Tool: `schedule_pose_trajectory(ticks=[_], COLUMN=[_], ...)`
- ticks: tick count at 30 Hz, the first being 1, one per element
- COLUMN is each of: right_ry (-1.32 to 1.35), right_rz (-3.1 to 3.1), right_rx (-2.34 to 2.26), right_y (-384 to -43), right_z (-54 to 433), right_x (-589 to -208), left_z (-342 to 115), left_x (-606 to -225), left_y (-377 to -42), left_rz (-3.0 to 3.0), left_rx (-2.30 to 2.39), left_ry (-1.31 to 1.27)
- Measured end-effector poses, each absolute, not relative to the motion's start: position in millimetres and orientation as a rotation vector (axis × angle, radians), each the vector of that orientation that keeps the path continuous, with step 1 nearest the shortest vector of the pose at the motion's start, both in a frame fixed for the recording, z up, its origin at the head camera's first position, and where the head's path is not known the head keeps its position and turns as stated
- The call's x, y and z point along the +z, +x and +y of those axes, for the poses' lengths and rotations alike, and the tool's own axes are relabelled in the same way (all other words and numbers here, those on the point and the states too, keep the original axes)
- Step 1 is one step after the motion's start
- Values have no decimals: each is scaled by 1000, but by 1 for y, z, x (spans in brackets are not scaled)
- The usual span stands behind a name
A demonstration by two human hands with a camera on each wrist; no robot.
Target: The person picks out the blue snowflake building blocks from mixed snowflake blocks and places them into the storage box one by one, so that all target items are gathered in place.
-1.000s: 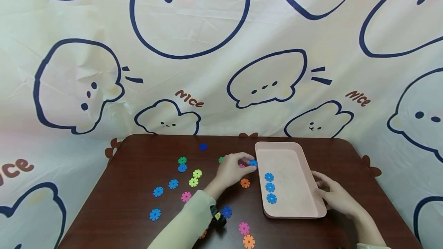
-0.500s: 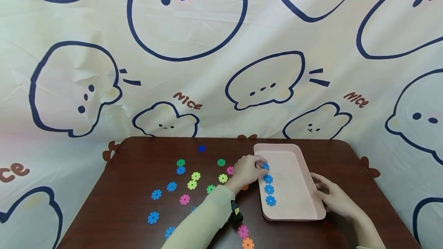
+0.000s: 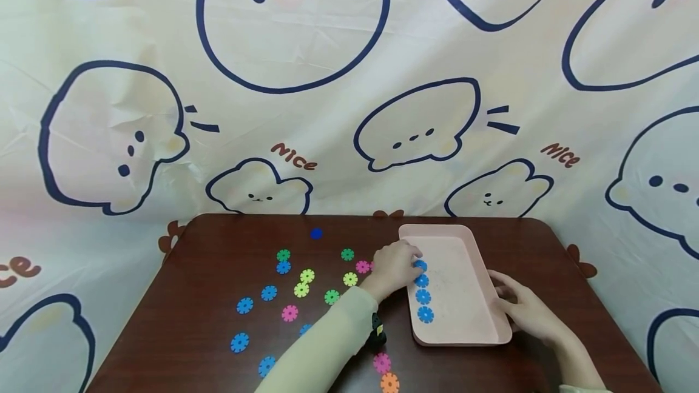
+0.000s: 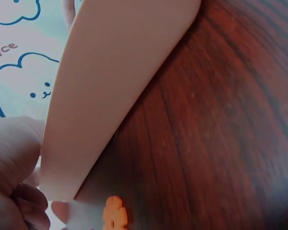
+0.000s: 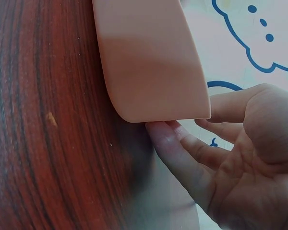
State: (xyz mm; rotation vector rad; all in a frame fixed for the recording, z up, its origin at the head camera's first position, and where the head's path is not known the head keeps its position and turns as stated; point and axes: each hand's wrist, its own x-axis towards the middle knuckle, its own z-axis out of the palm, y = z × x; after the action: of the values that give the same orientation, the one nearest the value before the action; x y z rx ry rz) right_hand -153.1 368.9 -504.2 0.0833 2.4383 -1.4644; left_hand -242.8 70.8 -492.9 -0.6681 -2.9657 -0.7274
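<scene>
My left hand point(image 3: 394, 264) reaches over the left rim of a pale pink tray point(image 3: 457, 284). Its thumb and fingers pinch a light blue notched plastic disc point(image 3: 420, 265) low over the tray floor, at the far end of a column of blue discs point(image 3: 423, 297). The left wrist view shows that hand point(image 4: 14, 167) beside the tray's outer wall point(image 4: 110, 72); the disc is hidden there. My right hand point(image 3: 526, 308) holds the tray's right side. In the right wrist view, its thumb goes over the rim while the fingers point(image 5: 165, 141) touch the outer wall.
Loose notched discs lie on the dark wooden table point(image 3: 180, 326) left of the tray: blue point(image 3: 239, 342), green point(image 3: 332, 297), yellow point(image 3: 301, 290), pink point(image 3: 290, 313) and orange point(image 3: 390, 382). A dark blue disc point(image 3: 317, 233) is near the far edge. A patterned cloth point(image 3: 338, 120) hangs behind.
My left hand has carried the blue disc rightward from outside the tray to the far end of the blue column, then stayed there. My right hand has kept its place at the tray.
</scene>
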Motion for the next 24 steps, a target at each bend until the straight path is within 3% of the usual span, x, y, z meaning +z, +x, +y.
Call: schedule_pose_trajectory(ticks=[9,24], right_ry=[82,66], right_rz=[2443,2419], right_rx=[-1442,-1445], right_y=[-152,-152], right_z=[367,367], right_x=[-500,-499], left_z=[40,-55], left_x=[-478,-460], left_y=[-226,-212], left_rz=[-2862,-2804], left_rx=[-863,-983], left_ry=[-632,-483])
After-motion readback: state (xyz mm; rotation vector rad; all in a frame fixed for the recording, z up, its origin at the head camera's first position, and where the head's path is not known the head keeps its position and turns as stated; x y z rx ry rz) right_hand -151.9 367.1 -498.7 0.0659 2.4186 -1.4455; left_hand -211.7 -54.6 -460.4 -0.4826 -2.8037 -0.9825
